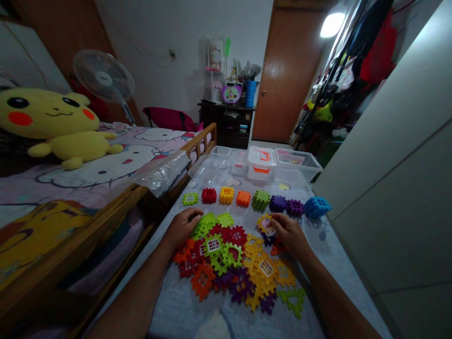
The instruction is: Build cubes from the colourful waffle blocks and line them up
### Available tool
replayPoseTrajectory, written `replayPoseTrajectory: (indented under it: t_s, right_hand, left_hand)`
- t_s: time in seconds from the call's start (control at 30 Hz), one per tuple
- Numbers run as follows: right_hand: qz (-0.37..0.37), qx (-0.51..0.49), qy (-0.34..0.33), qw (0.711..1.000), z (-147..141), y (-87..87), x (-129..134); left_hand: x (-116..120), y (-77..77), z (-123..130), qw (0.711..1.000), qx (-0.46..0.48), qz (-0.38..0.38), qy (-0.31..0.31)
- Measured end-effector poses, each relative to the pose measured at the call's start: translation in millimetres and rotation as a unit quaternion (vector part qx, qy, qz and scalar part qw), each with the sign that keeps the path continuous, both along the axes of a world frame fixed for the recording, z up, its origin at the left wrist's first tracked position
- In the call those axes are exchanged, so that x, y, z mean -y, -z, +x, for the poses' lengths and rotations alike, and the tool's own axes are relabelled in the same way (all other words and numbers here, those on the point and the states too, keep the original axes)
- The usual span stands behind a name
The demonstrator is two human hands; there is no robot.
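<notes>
Beside the pile's upper left edge, my left hand point(183, 227) has its fingers curled at the light green pieces point(205, 225); whether it grips one is unclear. My right hand point(287, 231) pinches a yellow piece with a white grid point(266, 225) at the pile's upper right. Between the forearms lies a loose heap of notched plastic pieces: red point(237, 235), orange point(203, 280), purple point(242, 285) and yellow point(259, 278). Behind it runs a row of stacks, among them red point(209, 195), yellow point(226, 195), orange point(243, 198), green point(261, 200) and blue point(317, 207).
Clear plastic boxes point(296, 159) and a lidded box with orange latches point(261, 162) stand at the table's far end. A wooden bed rail point(141, 200) borders the left side, with a plastic bag point(162, 172) on it. A white cabinet point(395, 179) stands right.
</notes>
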State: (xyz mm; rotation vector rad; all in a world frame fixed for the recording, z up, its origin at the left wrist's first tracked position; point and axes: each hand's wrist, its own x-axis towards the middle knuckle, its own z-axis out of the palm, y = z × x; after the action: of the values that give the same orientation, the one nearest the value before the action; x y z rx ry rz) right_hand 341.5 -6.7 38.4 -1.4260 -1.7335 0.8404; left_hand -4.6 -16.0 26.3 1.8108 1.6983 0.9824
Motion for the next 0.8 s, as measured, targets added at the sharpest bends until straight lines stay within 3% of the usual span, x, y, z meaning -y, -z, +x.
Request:
replayPoseTrajectory:
  t_s: [0.3, 0.5, 0.8]
  right_hand:
    - [-0.079, 0.029, 0.023, 0.996, 1.6, -5.8, 0.6]
    - [-0.068, 0.048, -0.015, 0.996, 1.9, -3.1, -1.2]
    - [-0.016, 0.063, 0.039, 0.997, -8.4, 6.5, -2.5]
  left_hand:
    - [-0.4, 1.3, -0.7, 1.0, -0.007, -0.002, 0.001]
    - [-0.1, -0.7, 0.1, 1.0, -0.013, -0.006, -0.005]
    - [0.7, -1.7, 0.6, 1.0, -0.013, -0.005, -0.004]
